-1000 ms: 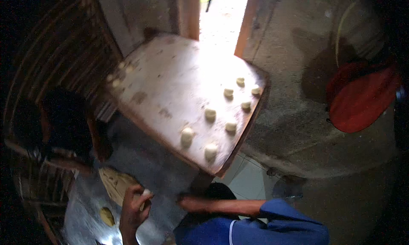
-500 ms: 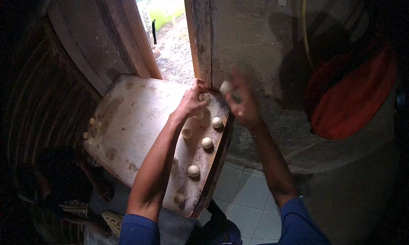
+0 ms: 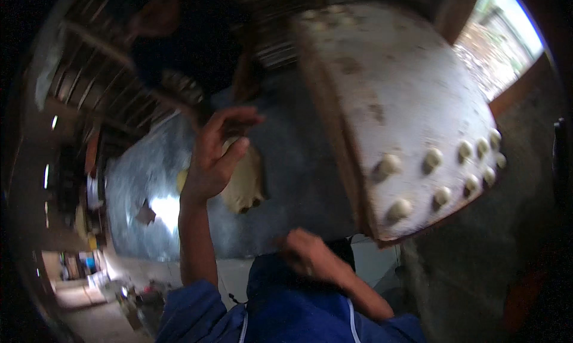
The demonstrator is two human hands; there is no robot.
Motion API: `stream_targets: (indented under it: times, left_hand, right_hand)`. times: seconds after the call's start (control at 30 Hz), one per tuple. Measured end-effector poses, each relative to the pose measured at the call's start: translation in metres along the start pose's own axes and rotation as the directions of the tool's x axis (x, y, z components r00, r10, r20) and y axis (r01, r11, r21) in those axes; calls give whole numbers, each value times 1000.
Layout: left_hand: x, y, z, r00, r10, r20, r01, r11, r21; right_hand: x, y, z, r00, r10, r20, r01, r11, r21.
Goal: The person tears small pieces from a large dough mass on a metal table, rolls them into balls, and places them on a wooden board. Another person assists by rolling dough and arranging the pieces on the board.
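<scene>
My left hand is raised over the grey metal table, its thumb and fingers apart and nothing in its grasp. Partly behind it lies a pale lump of dough, with small dark hollows at its near end. Close to my body and the table's near edge is my right hand. Motion blurs its fingers, so whether they hold anything is unclear. On the right, two rows of round dough balls sit along the near end of a floury wooden board.
The grey metal table spreads under the dough and meets the thick board's side. A few more dough balls rest at the board's far end. Across the table another person stands in shadow. A bright doorway opens at the upper right.
My view has swung left, from the board to the metal table. Both hands have come away from the board, and the dough ball that was by my right hand is no longer seen there.
</scene>
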State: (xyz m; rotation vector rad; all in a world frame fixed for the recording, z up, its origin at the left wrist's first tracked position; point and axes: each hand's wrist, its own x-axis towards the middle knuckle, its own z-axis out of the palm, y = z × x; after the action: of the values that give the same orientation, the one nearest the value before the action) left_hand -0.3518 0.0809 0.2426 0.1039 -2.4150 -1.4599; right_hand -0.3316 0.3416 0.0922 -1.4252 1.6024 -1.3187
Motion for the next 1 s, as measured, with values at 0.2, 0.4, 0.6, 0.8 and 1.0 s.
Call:
stream_targets:
  times: [0.2,0.4,0.6,0.8,1.0]
  left_hand:
    - [-250,-160,-29,653,-616,-440,725,676,129]
    - [-260,-226,47,760,-214,-613,522,764,380]
    - [-288,-150,56,693,-378,-614,528,846,75]
    - [-273,-175,20,365,-928,72,578,166,-799]
    - [-248,-256,72,850,-171,499,296,-629,-719]
  right_hand:
    - [93,80,72,975,152,-162,-198,924,-328]
    - [84,91,137,863,505,32,-503,850,155]
    - [146,66,161,470,862,190,-742,269,614]
    - [111,119,182,925,251,-286,-302,942,-149]
    - [63,13,145,912,395,108,-296,819,-492]
